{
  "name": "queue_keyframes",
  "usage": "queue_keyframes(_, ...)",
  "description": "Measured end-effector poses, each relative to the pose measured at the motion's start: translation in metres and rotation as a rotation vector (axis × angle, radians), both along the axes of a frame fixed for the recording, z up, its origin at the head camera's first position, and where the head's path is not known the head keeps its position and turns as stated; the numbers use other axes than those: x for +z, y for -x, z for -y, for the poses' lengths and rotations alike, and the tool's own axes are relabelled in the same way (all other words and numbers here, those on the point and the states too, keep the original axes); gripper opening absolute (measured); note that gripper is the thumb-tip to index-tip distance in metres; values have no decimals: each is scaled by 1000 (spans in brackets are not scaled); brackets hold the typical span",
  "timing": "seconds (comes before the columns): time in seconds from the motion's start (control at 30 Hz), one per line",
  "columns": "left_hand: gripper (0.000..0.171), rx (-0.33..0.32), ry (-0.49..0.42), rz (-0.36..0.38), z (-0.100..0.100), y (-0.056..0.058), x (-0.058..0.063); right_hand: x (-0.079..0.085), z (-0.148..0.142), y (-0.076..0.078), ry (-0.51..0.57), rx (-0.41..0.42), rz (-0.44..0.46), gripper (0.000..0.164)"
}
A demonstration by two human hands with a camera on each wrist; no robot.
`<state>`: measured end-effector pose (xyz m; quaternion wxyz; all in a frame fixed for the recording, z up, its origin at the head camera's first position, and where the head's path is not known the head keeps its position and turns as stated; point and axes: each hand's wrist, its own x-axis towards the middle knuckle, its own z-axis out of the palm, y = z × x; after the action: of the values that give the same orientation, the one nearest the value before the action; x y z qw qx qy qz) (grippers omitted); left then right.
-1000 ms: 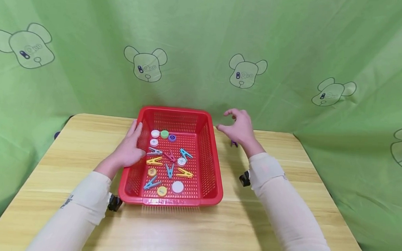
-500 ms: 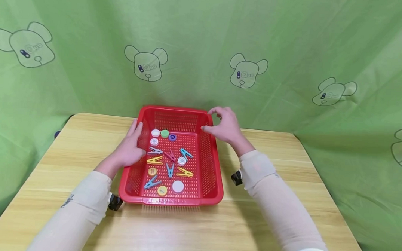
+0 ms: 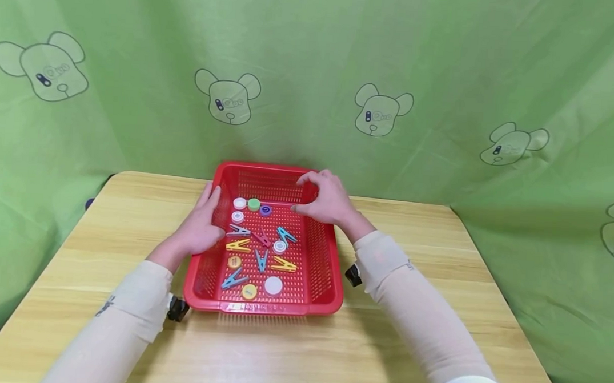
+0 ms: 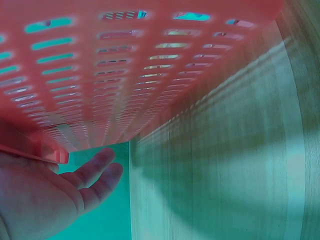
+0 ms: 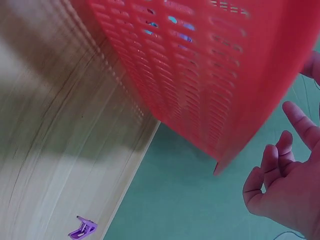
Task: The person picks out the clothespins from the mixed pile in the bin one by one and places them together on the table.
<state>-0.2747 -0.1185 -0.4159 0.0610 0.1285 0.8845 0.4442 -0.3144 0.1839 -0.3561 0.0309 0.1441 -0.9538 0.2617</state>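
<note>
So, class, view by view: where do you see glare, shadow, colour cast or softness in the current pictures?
Head view: pale glare on the table in front of the red basket; left wrist view: green cast, shadow on the table, nearest basket wall soft; right wrist view: shadow beside the basket, while the purple clip lies in brighter light.

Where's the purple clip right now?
In the right wrist view, the purple clip lies at the lower left on the wooden table, near its edge and outside the red basket.
</note>
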Motion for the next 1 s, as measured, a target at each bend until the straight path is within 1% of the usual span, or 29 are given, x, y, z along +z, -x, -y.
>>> queue_keyframes(0.13, 101, 0, -2, -4, 0, 1, 0, -3, 3, 0, -26, 23, 22, 58)
queue_keyframes(0.23, 102, -1, 3, -10, 0, 2, -1, -6, 5, 0, -15, 42, 45, 56)
queue_keyframes(0.37, 103, -4, 4, -11, 0, 2, -1, -11, 6, 2, 22, 95, 77, 50)
queue_keyframes(0.6, 102, 2, 1, -9, 1, 1, 0, -17, 10, 7, 31, 179, 124, 50)
queue_keyframes(0.7, 102, -1, 1, -12, 1, 0, 1, -19, 11, 6, 6, 197, 149, 50)
queue_keyframes(0.8, 103, -5, -3, -12, 1, 0, 0, -21, 11, 6, -55, 212, 155, 52)
queue_keyframes(1.0, 103, -4, -11, -15, 1, 1, -1, -24, 13, 8, -152, 258, 124, 61)
